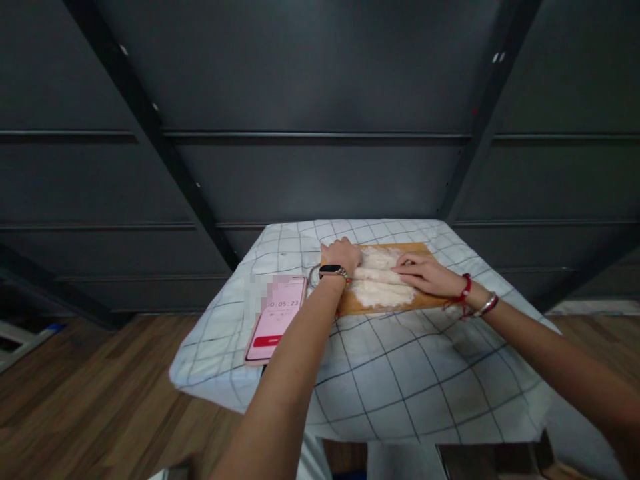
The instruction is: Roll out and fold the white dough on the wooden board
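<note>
A pale, flour-dusted cylinder (379,275) lies across a brown board (345,307); whether it is a rolling pin or rolled-up dough I cannot tell. White floury dough or loose flour (383,295) spreads over the board on both sides of it. At the cylinder's left end, my left hand (343,253) is closed with curled fingers, its grip partly hidden by the back of the hand. My right hand (425,273) is at the other end, thumb and fingers closed together on it.
A phone (277,327) with a running timer lies left of my left forearm. A metal ring-like object (313,277) peeks out beside my left wrist. The table has a white checked cloth (390,373). A dark panelled wall (320,180) stands behind, above a wooden floor (115,387).
</note>
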The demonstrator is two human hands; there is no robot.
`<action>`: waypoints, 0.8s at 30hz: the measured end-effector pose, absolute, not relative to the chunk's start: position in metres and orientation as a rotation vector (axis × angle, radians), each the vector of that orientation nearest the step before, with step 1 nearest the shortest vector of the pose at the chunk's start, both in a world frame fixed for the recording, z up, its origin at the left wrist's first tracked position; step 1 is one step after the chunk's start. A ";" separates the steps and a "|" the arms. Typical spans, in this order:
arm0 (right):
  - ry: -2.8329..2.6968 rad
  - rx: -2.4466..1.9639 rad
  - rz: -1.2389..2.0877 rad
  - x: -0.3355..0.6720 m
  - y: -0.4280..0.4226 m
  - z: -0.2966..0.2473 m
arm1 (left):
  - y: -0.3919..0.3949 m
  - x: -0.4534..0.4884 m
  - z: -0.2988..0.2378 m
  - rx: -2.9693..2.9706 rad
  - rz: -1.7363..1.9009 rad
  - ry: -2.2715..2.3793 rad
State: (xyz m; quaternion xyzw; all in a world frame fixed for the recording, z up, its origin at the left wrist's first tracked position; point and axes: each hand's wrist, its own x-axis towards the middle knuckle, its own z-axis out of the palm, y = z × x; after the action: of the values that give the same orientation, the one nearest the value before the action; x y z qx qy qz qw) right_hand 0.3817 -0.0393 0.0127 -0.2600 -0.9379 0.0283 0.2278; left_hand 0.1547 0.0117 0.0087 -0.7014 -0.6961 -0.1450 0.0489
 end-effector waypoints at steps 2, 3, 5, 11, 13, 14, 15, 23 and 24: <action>-2.585 -0.681 0.136 0.382 -0.039 0.015 | 0.012 0.155 0.008 -2.129 -0.449 -2.152; -2.586 -0.664 0.148 0.382 -0.039 0.016 | 0.012 0.155 0.009 -2.136 -0.449 -2.161; -2.582 -0.638 0.143 0.382 -0.039 0.016 | 0.011 0.155 0.011 -2.148 -0.438 -2.188; -2.598 -0.574 0.044 0.381 -0.042 0.014 | 0.010 0.154 0.011 -2.154 -0.453 -2.238; -2.641 -0.557 0.004 0.381 -0.044 0.012 | 0.012 0.153 0.008 -2.142 -0.476 -2.246; -2.669 -0.550 -0.018 0.381 -0.045 0.012 | 0.013 0.153 0.007 -2.137 -0.485 -2.248; -2.694 -0.541 -0.035 0.381 -0.046 0.011 | 0.014 0.153 0.006 -2.135 -0.488 -2.253; -2.382 -0.735 0.178 0.391 -0.040 0.017 | 0.009 0.153 0.009 -2.143 -0.479 -2.238; -2.365 -0.772 0.181 0.391 -0.036 0.019 | 0.008 0.153 0.010 -2.152 -0.473 -2.230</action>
State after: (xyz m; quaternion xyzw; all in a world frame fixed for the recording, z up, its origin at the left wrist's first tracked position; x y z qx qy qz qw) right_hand 0.3907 -0.0362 0.0189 -0.2935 -0.8989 0.0687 0.3179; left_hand 0.1526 0.0082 0.0096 -0.6864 -0.7114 -0.1509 0.0032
